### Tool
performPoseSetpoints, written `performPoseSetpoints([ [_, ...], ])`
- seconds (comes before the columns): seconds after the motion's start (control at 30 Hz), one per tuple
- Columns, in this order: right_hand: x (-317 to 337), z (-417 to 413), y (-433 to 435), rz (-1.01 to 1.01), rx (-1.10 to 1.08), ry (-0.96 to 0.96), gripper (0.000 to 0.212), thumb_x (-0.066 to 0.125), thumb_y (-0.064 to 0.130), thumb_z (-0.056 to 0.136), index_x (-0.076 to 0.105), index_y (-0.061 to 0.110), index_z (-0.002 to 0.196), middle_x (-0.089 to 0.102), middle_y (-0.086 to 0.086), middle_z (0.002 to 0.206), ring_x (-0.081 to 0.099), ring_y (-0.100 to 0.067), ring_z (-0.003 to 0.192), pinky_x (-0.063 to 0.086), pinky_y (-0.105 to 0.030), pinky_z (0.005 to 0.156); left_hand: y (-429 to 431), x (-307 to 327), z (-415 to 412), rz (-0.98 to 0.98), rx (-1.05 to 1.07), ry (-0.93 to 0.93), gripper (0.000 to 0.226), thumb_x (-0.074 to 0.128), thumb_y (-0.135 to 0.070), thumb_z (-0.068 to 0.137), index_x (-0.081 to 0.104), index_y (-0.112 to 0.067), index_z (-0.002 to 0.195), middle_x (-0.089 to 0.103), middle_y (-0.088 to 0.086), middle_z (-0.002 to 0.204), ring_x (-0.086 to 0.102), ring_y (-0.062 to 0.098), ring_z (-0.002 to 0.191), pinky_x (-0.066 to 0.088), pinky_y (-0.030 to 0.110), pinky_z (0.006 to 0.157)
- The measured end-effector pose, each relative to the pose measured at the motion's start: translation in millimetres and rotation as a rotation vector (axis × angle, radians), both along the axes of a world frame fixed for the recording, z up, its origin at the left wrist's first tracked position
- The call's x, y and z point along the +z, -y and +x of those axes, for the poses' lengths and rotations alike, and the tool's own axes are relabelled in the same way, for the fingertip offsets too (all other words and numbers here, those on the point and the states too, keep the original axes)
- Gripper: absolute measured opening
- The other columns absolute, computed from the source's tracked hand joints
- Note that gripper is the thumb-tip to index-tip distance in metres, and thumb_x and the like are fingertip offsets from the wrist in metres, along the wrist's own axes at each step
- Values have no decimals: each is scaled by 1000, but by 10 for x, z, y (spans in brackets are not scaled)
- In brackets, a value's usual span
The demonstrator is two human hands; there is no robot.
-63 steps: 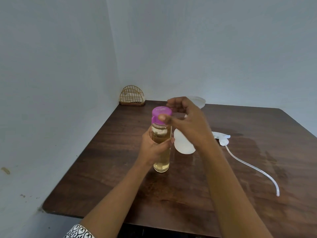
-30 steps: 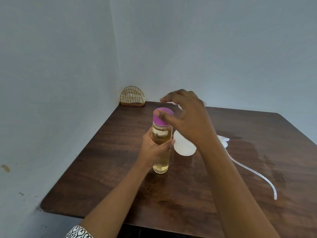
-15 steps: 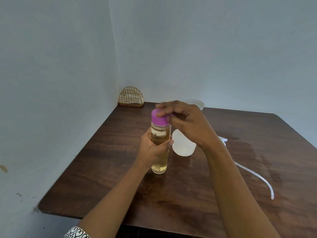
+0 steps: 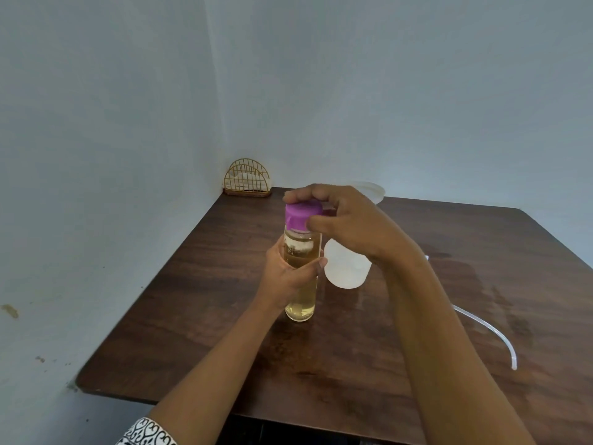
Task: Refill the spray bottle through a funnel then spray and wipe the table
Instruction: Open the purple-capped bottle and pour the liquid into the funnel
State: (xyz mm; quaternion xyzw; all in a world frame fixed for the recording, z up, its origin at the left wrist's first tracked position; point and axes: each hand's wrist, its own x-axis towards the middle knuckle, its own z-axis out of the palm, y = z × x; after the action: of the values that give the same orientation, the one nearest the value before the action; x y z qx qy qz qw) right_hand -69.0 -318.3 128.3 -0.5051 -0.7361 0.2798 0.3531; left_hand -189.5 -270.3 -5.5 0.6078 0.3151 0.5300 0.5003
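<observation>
A tall clear bottle (image 4: 301,303) of yellowish liquid stands upright on the dark wooden table (image 4: 224,332). My left hand (image 4: 288,274) is wrapped around its middle. My right hand (image 4: 346,223) grips its purple cap (image 4: 300,216) from above, fingers curled over the top and thumb on the side. Just behind the bottle stands a translucent white spray bottle body (image 4: 345,268), partly hidden by my right wrist. A white funnel (image 4: 373,189) shows as a rim behind my right hand. The clear dip tube (image 4: 491,329) of the sprayer head curves across the table at right.
A gold wire napkin holder (image 4: 247,181) sits in the table's far left corner against the walls. A wet patch (image 4: 481,284) darkens the table at right. Walls close the left and far sides.
My right hand has turned on the purple cap, lifting off it about a second ago and then closing on it again from above. The left hand stays around the bottle.
</observation>
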Motion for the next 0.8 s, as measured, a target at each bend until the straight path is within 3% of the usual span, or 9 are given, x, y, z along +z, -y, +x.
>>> performPoseSetpoints([
  [0.1,-3,16,7,-29,83,-68,42,67,21,84,56,32,124,48,15,137,51,-4,117,49,-23,95,-4,-7,0,9,12,-9,67,79,-36,58,59,0,111,70,1,91,69,16,89,55,32,82],
  [0.17,8,-53,1,122,-126,7,41,65,51,78,59,29,112,56,10,125,55,-6,109,51,-24,89,-6,-6,2,10,21,-2,66,82,-35,57,60,-1,108,71,2,90,69,20,90,55,35,82],
  [0.27,21,-176,-53,342,-476,506,60,48,73,75,61,20,100,59,4,100,53,-10,94,43,-26,76,-7,-14,0,-3,14,13,64,87,-41,53,62,-10,103,74,0,90,70,21,91,54,32,81],
  [0.33,37,-213,-86,349,-437,622,58,49,70,79,60,18,101,60,2,98,54,-12,90,42,-27,74,10,2,-4,-13,6,20,65,87,-45,51,62,-14,103,74,-2,91,70,19,93,55,29,81],
  [0.5,259,-41,-66,66,17,408,35,58,19,89,61,23,124,59,4,129,50,-8,108,41,-14,78,13,27,1,-2,20,-28,74,84,-44,52,60,-4,109,72,-5,86,69,12,87,54,23,75],
  [0.57,290,-3,-41,-71,133,301,46,51,9,91,53,29,132,45,10,145,42,-10,128,38,-17,92,7,15,0,-3,20,-43,65,79,-38,56,59,-7,109,71,-6,86,69,11,87,54,22,75],
  [0.63,266,3,-50,-13,114,225,45,51,15,93,49,35,134,36,13,150,32,-9,138,34,-28,105,7,16,-1,-2,22,-51,66,78,-39,56,59,-6,110,71,-6,87,69,10,87,55,23,76],
  [0.7,260,-36,-49,172,-92,319,33,55,39,91,59,28,122,55,8,133,48,-12,123,42,-31,98,6,18,1,7,23,-49,68,79,-39,55,59,-3,109,71,-5,86,69,10,85,54,24,75],
  [0.8,233,-144,-71,327,-365,740,58,47,71,79,61,18,95,61,3,92,57,-16,87,41,-29,71,25,45,0,11,36,-34,83,85,-51,50,59,2,108,72,-5,85,69,13,87,55,26,77],
])
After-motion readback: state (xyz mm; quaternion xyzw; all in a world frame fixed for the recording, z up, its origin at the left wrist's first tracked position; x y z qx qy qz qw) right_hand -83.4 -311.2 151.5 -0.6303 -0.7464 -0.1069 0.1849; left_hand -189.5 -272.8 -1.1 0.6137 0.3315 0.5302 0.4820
